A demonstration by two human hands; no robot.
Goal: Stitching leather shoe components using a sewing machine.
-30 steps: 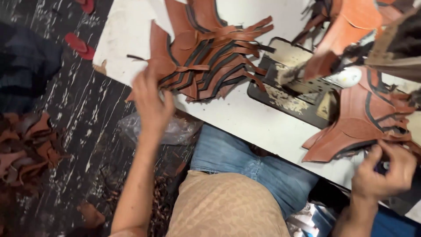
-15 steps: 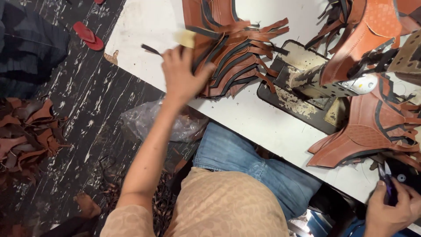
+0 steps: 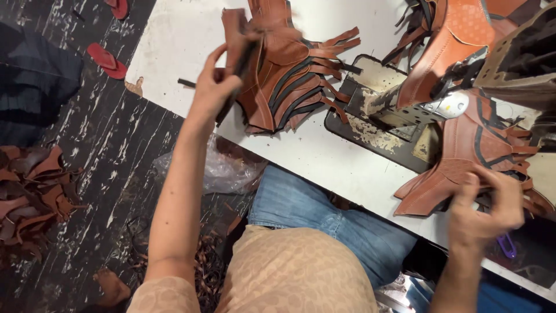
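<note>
My left hand grips a brown leather piece lifted off the left pile of brown leather cut pieces with black trim on the white table. My right hand is at the near right, fingers pinching the edge of another stack of brown leather pieces. A purple-handled tool shows just under that hand. Between the piles stands a sewing machine with a worn black base.
A clear plastic bag lies under the table edge by my knee. Leather scraps are heaped on the dark floor at left, with red sandals farther back. More leather pieces hang over the machine at top right.
My left hand has lifted a leather piece from the left pile. My right hand has risen from the table's lower edge onto the right stack of leather.
</note>
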